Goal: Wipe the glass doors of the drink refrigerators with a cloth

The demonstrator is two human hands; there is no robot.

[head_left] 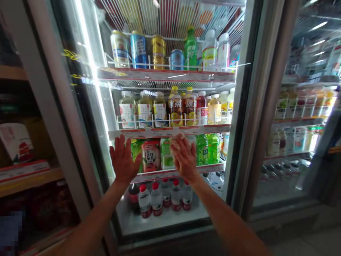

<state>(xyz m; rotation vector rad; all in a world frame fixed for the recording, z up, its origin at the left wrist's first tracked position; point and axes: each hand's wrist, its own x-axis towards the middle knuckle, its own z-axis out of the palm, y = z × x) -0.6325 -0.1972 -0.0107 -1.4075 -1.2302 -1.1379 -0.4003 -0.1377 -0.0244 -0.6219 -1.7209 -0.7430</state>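
Note:
My left hand (122, 160) is raised flat, fingers spread, against or just in front of the glass door (170, 209) of a lit drinks cooler. It holds nothing. To the right, my right hand (185, 158) lies against the glass, slightly blurred, with its fingers together over what looks like a thin pale cloth (176, 141). The cloth is mostly hidden by the fingers. Behind the glass, between my hands, stand a red tea carton (151, 156) and a green carton (166, 153). Green bottles (207, 149) show to the right of my right hand.
Cans (138, 49) and bottles fill the upper shelf; tea bottles (160, 110) line the middle one. Red-capped water bottles (157, 199) stand at the bottom. A metal door frame (262, 106) divides this cooler from another at right. Shelves with packages (18, 142) are at left.

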